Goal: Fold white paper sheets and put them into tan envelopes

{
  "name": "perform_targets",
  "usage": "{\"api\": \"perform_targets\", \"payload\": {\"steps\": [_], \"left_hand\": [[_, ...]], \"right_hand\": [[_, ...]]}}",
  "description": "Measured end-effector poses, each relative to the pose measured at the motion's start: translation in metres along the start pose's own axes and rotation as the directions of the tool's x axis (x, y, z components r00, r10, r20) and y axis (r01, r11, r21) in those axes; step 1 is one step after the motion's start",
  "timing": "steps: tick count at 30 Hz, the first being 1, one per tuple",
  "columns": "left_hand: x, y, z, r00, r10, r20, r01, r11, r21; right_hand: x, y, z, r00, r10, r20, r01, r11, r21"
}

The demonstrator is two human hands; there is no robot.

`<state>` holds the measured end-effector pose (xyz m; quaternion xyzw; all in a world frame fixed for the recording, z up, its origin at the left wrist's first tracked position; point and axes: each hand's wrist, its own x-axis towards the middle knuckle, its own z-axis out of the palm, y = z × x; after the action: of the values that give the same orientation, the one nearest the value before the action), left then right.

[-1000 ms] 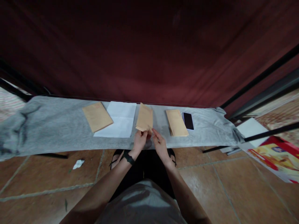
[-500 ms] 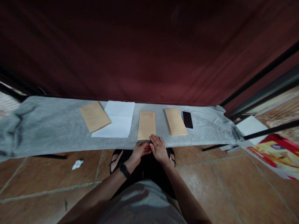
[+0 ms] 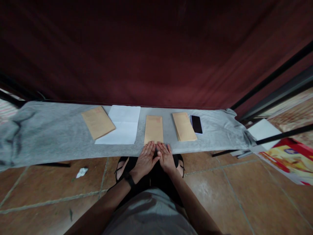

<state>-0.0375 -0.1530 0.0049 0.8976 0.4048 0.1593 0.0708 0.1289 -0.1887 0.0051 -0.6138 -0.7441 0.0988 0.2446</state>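
A brown paper envelope [image 3: 154, 128] lies upright in front of me, with faint red print near its top right. My left hand [image 3: 146, 158] rests flat at its lower edge, fingers stretched out over the paper. Beside it, my right hand [image 3: 166, 157] also lies flat, its fingertips on the envelope's bottom right corner and the grey cloth. The thumbs come close together between the hands. Neither hand holds anything. Whatever part of the envelope is under the fingers is hidden.
Leftward, a stack of brown envelopes [image 3: 97, 123] overlaps creased white paper [image 3: 126, 125]. More brown envelopes [image 3: 184, 126] and a dark phone [image 3: 196, 124] lie to the right. Grey cloth [image 3: 61, 130] covers the narrow table. A red and yellow box [image 3: 290, 158] stands at far right.
My left hand has unfolded and moved forward onto the envelope's lower edge. My right hand has turned from lying across toward the left to pointing forward, its fingers now flat.
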Motion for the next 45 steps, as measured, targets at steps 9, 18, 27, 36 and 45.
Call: {"api": "perform_targets", "payload": {"steps": [9, 18, 27, 36, 45], "left_hand": [[-0.002, -0.009, -0.003, 0.999, 0.009, -0.032, -0.006, 0.996, 0.093], [-0.005, -0.013, -0.006, 1.0, -0.027, -0.002, 0.027, 0.991, 0.132], [0.017, -0.019, -0.005, 0.99, 0.118, 0.073, -0.121, 0.992, 0.038], [0.024, -0.034, -0.01, 0.958, 0.247, 0.148, -0.248, 0.969, -0.009], [0.025, -0.034, -0.008, 0.961, 0.221, 0.168, -0.224, 0.975, -0.002]], "right_hand": [[-0.002, 0.009, -0.014, 1.0, -0.007, 0.017, 0.008, 0.997, -0.07], [-0.006, 0.014, -0.017, 0.999, 0.041, 0.027, -0.04, 0.999, -0.036], [-0.001, 0.015, -0.014, 0.999, 0.026, 0.032, -0.026, 1.0, 0.004], [0.041, 0.036, -0.011, 0.974, -0.083, 0.21, 0.092, 0.995, -0.034], [0.111, 0.062, -0.002, 0.953, -0.129, 0.274, 0.161, 0.982, -0.098]]}}
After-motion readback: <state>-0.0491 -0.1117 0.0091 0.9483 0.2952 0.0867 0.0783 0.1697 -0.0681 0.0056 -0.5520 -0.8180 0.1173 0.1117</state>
